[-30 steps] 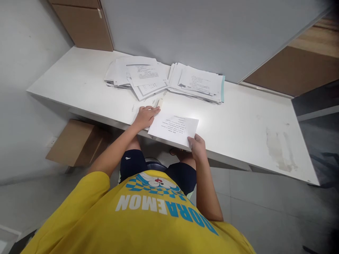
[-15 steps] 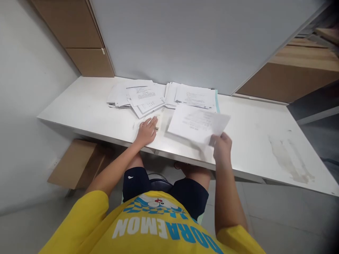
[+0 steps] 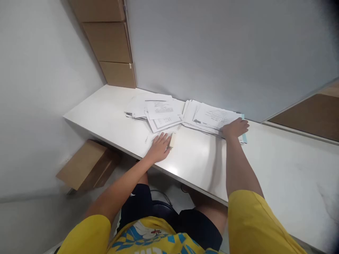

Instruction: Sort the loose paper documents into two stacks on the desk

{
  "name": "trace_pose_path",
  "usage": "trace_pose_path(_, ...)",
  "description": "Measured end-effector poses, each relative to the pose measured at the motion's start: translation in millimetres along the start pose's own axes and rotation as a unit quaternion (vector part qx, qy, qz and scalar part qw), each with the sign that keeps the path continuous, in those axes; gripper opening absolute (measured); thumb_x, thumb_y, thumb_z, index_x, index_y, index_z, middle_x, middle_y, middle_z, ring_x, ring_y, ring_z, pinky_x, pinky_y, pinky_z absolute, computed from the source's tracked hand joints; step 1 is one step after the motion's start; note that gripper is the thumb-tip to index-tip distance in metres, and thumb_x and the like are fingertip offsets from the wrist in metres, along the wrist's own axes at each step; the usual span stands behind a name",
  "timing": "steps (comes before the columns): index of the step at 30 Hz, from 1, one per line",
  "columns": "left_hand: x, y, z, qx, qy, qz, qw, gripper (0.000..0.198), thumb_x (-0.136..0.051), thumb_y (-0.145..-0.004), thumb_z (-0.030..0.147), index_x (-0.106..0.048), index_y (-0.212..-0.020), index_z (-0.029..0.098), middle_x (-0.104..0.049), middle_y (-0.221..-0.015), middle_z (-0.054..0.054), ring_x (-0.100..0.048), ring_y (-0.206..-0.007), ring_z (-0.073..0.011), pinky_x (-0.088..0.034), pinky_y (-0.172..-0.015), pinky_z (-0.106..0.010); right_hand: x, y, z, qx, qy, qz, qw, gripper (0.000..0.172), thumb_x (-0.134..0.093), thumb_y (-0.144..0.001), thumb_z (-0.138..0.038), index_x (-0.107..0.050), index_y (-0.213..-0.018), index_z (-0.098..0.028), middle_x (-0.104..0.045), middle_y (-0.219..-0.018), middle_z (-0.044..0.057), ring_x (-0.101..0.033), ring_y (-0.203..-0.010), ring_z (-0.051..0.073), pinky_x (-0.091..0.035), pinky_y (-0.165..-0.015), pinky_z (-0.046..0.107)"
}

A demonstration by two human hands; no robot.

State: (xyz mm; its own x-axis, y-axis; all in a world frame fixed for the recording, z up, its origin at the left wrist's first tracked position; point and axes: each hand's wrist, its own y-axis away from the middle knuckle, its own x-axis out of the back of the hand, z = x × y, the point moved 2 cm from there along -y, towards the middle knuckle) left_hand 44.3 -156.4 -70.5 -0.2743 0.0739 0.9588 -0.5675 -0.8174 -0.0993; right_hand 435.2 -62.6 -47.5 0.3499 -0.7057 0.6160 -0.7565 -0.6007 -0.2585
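My left hand lies flat with fingers stretched out on a sheet of paper near the front of the white desk. A small cream-coloured stapler sits just right of its fingers. My right hand reaches far forward and rests palm down, fingers extended, on the right stack of printed papers by the wall. A second, messier pile of papers lies to the left of that stack.
A grey wall panel stands right behind the desk. Brown cardboard boxes are stacked at the back left corner. Another cardboard box sits on the floor under the desk's left end.
My right hand carried the printed sheet from the desk's front edge up and forward and set it on the right stack. My left hand stayed on its paper. The view tilted upward.
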Motion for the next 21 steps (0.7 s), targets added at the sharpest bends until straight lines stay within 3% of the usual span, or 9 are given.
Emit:
trace_pose_path(4,-1.3,2,2,0.002,0.016,-0.013,1.0,0.063,-0.032,-0.102,0.043,-0.026,-0.158,0.015,-0.023,-0.167,-0.012,-0.01,-0.157,-0.0281,-0.013,-0.126,-0.049,-15,21,-9,0.147,0.029,0.017,0.989,0.056,-0.04,-0.093,-0.033,-0.043,-0.142,-0.005,-0.035,-0.147,0.033,-0.031,-0.136,0.043,-0.022,-0.107,0.065)
trace_pose_path(6,-1.5,2,2,0.002,0.023,-0.015,1.0,0.063,-0.032,-0.102,0.044,-0.026,-0.158,0.015,-0.023,-0.167,-0.012,-0.01,-0.157,-0.0287,-0.012,-0.126,-0.049,-33,41,-31,0.249,0.026,-0.043,0.967,0.059,-0.04,-0.094,-0.039,-0.047,-0.139,-0.003,-0.04,-0.145,0.033,-0.034,-0.136,0.041,-0.027,-0.109,0.061)
trace_pose_path(8,-1.2,2,3,0.002,0.026,-0.013,1.0,0.063,-0.031,-0.103,0.044,-0.027,-0.158,0.014,-0.023,-0.166,-0.013,-0.011,-0.156,-0.0297,-0.012,-0.126,-0.05,-58,68,-61,0.383,0.051,-0.153,0.91,0.062,-0.047,-0.091,-0.045,-0.049,-0.139,-0.005,-0.043,-0.147,0.029,-0.035,-0.139,0.038,-0.03,-0.111,0.057)
trace_pose_path(10,-0.5,2,4,0.006,0.024,-0.008,1.0,0.062,-0.031,-0.103,0.042,-0.029,-0.157,0.012,-0.025,-0.166,-0.014,-0.012,-0.156,-0.0306,-0.013,-0.126,-0.05,-81,98,-88,0.492,0.102,-0.248,0.828,0.07,-0.057,-0.086,-0.045,-0.044,-0.145,-0.01,-0.039,-0.155,0.024,-0.031,-0.144,0.038,-0.027,-0.114,0.057)
trace_pose_path(11,-0.1,2,4,0.01,0.022,-0.006,1.0,0.061,-0.032,-0.103,0.041,-0.03,-0.156,0.012,-0.026,-0.165,-0.014,-0.013,-0.156,-0.031,-0.013,-0.126,-0.05,-90,111,-98,0.523,0.123,-0.274,0.797,0.071,-0.059,-0.085,-0.041,-0.042,-0.147,-0.012,-0.038,-0.157,0.022,-0.03,-0.146,0.037,-0.025,-0.116,0.058)
trace_pose_path(13,0.3,3,5,0.013,0.021,-0.003,1.0,0.059,-0.033,-0.102,0.039,-0.033,-0.155,0.012,-0.028,-0.164,-0.014,-0.015,-0.155,-0.0313,-0.014,-0.125,-0.05,-99,130,-112,0.552,0.14,-0.295,0.767,0.063,-0.054,-0.086,-0.028,-0.044,-0.147,-0.013,-0.047,-0.152,0.019,-0.037,-0.144,0.034,-0.022,-0.118,0.057)
trace_pose_path(17,-2.0,4,4,0.004,0.024,0.007,1.0,0.057,-0.034,-0.102,0.04,-0.035,-0.154,0.015,-0.032,-0.163,-0.013,-0.019,-0.155,-0.0297,-0.017,-0.125,-0.048,-89,144,-115,0.56,0.087,-0.268,0.779,0.042,-0.037,-0.091,-0.013,-0.065,-0.122,-0.014,-0.073,-0.115,0.014,-0.063,-0.111,0.025,-0.032,-0.114,0.05)
trace_pose_path(21,-6.4,3,2,-0.008,0.031,0.029,0.999,0.057,-0.035,-0.102,0.04,-0.038,-0.152,0.014,-0.037,-0.16,-0.015,-0.02,-0.155,-0.03,-0.02,-0.124,-0.049,-39,154,-101,0.557,0.008,-0.116,0.822,0.034,-0.038,-0.094,-0.014,-0.069,-0.109,-0.016,-0.073,-0.086,0.01,-0.065,-0.085,0.022,-0.046,-0.092,0.041)
